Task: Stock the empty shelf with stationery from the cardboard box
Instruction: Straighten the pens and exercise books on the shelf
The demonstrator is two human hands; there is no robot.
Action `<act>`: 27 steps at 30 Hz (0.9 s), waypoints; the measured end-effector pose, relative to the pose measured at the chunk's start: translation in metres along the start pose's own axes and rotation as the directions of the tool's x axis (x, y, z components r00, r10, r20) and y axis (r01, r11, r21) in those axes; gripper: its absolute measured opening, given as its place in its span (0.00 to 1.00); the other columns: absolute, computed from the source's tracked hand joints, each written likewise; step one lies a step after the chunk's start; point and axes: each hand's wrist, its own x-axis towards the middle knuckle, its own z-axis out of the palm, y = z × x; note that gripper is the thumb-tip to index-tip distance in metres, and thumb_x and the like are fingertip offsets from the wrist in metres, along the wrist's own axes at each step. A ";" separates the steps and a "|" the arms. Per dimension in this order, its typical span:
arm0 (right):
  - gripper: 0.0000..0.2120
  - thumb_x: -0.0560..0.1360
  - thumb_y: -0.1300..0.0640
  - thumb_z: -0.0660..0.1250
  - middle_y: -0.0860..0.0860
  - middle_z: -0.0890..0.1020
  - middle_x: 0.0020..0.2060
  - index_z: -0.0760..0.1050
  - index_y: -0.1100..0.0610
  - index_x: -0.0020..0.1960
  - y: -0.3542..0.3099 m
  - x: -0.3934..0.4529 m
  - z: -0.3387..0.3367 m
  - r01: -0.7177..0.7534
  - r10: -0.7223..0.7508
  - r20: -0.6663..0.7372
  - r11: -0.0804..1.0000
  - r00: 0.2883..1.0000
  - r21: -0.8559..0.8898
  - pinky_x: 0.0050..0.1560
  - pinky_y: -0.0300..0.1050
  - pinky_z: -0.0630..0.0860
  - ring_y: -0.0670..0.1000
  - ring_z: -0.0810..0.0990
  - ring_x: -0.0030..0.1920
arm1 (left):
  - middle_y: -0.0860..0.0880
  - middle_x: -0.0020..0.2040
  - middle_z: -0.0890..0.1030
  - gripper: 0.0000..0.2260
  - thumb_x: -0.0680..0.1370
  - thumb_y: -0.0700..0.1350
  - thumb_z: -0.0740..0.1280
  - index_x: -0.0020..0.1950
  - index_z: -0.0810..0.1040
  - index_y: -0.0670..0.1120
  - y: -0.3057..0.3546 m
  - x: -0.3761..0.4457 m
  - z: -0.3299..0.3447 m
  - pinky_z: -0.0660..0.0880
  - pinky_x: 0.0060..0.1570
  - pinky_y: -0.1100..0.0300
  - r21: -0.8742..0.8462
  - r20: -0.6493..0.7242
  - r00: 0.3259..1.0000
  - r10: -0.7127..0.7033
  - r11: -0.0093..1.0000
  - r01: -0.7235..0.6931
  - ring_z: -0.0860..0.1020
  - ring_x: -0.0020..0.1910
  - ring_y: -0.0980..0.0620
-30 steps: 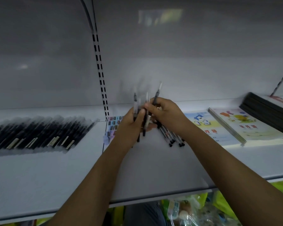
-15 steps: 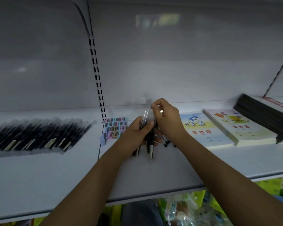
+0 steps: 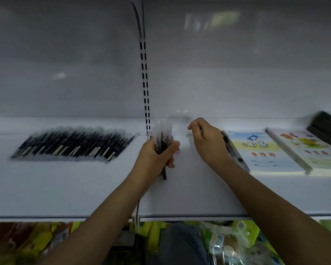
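My left hand (image 3: 157, 155) grips an upright bundle of pens (image 3: 161, 138) with clear caps, held just above the white shelf (image 3: 84, 188) near its middle. A little to the right, my right hand (image 3: 206, 144) has curled fingers and holds a few dark pens (image 3: 234, 152) that stick out past the wrist towards the lower right. A row of black pens (image 3: 71, 148) lies on the left part of the shelf. The cardboard box is not in view.
Two illustrated workbook stacks (image 3: 260, 150) (image 3: 310, 148) lie to the right of my hands, and a stack of black books (image 3: 327, 129) sits at the far right. A slotted upright (image 3: 144, 83) divides the back wall. Packaged goods (image 3: 224, 243) fill the level below.
My hands have separated: the left keeps most of the pens upright, the right has drawn away to the right with a few. The view has swung left.
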 end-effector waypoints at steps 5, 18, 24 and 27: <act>0.11 0.77 0.58 0.53 0.44 0.70 0.28 0.73 0.57 0.45 -0.042 -0.006 0.036 0.136 -0.147 0.071 0.980 0.987 0.144 0.30 0.33 0.62 0.43 0.71 0.29 | 0.51 0.25 0.66 0.13 0.81 0.47 0.66 0.40 0.68 0.46 0.005 0.001 -0.080 0.63 0.24 0.62 -0.086 -0.272 0.960 -0.072 0.995 0.051 0.63 0.21 0.54; 0.29 0.74 0.72 0.59 0.56 0.59 0.74 0.62 0.60 0.74 -0.119 -0.016 0.155 0.396 -0.154 0.648 0.884 0.746 -0.247 0.70 0.51 0.63 0.58 0.62 0.71 | 0.35 0.67 0.69 0.29 0.78 0.51 0.67 0.75 0.64 0.40 -0.034 0.060 -0.230 0.68 0.62 0.48 0.909 -0.282 0.958 -0.045 0.305 0.283 0.71 0.63 0.35; 0.36 0.79 0.71 0.54 0.52 0.43 0.79 0.43 0.52 0.80 -0.105 -0.019 0.164 0.306 -0.125 0.651 0.936 0.749 -0.172 0.75 0.41 0.45 0.51 0.45 0.79 | 0.44 0.80 0.56 0.29 0.83 0.59 0.52 0.81 0.52 0.48 -0.058 0.036 -0.248 0.55 0.76 0.47 0.963 -0.194 0.980 -0.055 0.180 0.201 0.55 0.79 0.44; 0.33 0.77 0.73 0.55 0.56 0.50 0.79 0.50 0.57 0.79 -0.097 -0.025 0.170 0.300 -0.212 0.566 0.952 0.796 -0.066 0.77 0.43 0.47 0.55 0.50 0.78 | 0.43 0.81 0.47 0.29 0.84 0.58 0.46 0.81 0.44 0.44 -0.054 0.045 -0.234 0.50 0.77 0.45 0.958 -0.230 0.961 -0.155 0.137 0.252 0.48 0.80 0.44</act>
